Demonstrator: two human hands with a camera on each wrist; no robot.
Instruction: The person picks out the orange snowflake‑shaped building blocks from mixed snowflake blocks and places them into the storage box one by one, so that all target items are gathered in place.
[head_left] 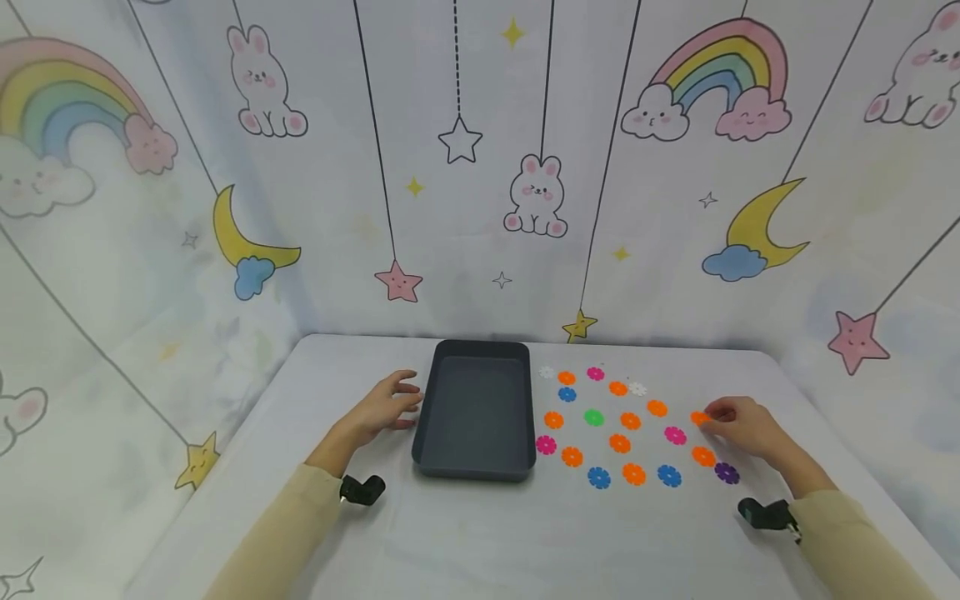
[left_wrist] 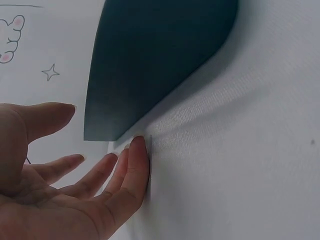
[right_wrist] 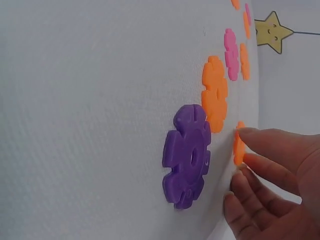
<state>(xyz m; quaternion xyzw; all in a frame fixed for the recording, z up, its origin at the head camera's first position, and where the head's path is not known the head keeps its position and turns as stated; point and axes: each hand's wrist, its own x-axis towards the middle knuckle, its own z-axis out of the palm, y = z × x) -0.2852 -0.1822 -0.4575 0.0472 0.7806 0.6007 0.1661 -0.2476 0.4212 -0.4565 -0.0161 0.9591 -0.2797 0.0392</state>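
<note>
My right hand [head_left: 738,421] is at the far right of the scattered pieces and pinches an orange flower-shaped interlocking disc [right_wrist: 239,147] between thumb and index finger. The disc is at the tabletop, and the remaining fingers curve beneath the hand. A purple disc [right_wrist: 190,157] and another orange disc [right_wrist: 215,95] lie close to it. On the left, my left hand [head_left: 384,404] holds nothing, its fingers loosely bent beside the left wall of a dark grey rectangular tray [head_left: 474,475]. The left wrist view shows the left fingertips [left_wrist: 137,145] near the tray's wall.
Several flower-shaped discs, among them a green one [head_left: 594,417], a blue one [head_left: 598,477] and a pink one [head_left: 675,436], lie flat right of the tray. White cloth covers the table [head_left: 480,542]. A patterned curtain [head_left: 465,208] stands behind it.
</note>
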